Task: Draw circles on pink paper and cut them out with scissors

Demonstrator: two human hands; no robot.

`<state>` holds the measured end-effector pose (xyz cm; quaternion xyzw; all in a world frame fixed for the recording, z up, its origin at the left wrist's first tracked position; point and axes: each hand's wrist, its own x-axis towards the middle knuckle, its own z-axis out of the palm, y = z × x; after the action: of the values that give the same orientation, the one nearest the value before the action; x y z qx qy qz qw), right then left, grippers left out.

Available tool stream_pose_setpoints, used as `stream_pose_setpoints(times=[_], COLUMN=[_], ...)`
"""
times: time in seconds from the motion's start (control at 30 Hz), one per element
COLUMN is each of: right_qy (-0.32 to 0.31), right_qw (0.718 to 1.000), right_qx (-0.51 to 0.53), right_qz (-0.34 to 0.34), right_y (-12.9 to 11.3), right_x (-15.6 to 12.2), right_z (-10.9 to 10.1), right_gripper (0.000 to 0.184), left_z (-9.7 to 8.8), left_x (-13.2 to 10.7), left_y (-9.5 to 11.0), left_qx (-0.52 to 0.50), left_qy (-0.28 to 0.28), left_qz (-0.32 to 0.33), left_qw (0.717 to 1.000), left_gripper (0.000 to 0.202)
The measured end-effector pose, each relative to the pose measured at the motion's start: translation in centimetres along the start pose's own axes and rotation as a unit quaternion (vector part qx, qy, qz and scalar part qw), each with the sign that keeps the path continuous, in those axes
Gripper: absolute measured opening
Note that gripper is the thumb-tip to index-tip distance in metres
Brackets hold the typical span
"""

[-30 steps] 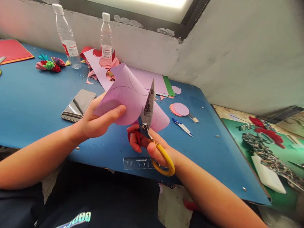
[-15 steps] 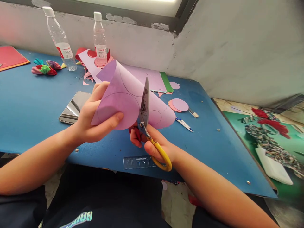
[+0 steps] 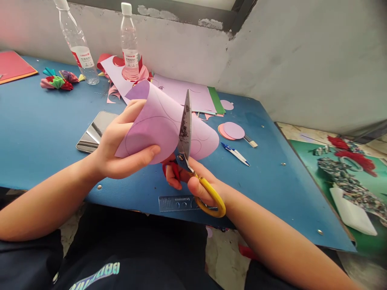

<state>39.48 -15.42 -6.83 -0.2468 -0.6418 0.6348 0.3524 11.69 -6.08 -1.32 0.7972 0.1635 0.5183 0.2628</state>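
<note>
Head view: left hand pinches a curved lilac paper sheet with drawn circles, above the blue table. Right hand grips yellow-handled scissors, the worn metal blade upright against the paper.

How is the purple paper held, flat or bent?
Bent: the purple paper curls into an arch in the left hand; the right hand holds scissors against it.

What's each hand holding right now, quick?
Left hand: closed on the purple paper, thumb on its front.
Right hand: closed on the scissors, fingers through the handles, blade pointing up along the paper.
</note>
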Motion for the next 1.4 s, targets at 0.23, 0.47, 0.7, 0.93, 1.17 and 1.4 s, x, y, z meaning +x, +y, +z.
stream_pose_setpoints(times=[0.23, 0.47, 0.7, 0.93, 1.17, 1.4], right_qy=[0.004, 0.014, 0.029, 0.044, 0.043, 0.043], right_qw=[1.0, 0.999, 0.997, 0.997, 0.997, 0.998], right_qx=[-0.014, -0.048, -0.059, -0.061, -0.043, -0.043], right_qz=[-0.019, -0.022, -0.037, -0.029, -0.037, -0.03], right_y=[-0.4, 0.2, 0.4, 0.3, -0.1, -0.4], right_x=[0.1, -0.3, -0.5, -0.4, -0.4, 0.0], right_z=[0.1, -0.3, -0.4, -0.1, 0.2, 0.3], right_gripper=[0.073, 0.082, 0.068, 0.083, 0.071, 0.082], left_z=[0.1, 0.8, 0.8, 1.1, 1.0, 0.8], left_x=[-0.3, -0.3, -0.5, -1.1, -1.3, -2.1], left_y=[-0.3, 0.1, 0.1, 0.4, 0.0, -0.3], left_qx=[0.004, -0.007, -0.04, -0.016, -0.04, -0.058], left_qy=[0.014, 0.02, 0.025, 0.033, 0.035, 0.02], left_qz=[-0.029, -0.045, -0.043, -0.056, -0.056, -0.089], left_qw=[0.999, 0.999, 0.998, 0.998, 0.997, 0.994], left_gripper=[0.068, 0.064, 0.07, 0.067, 0.071, 0.061])
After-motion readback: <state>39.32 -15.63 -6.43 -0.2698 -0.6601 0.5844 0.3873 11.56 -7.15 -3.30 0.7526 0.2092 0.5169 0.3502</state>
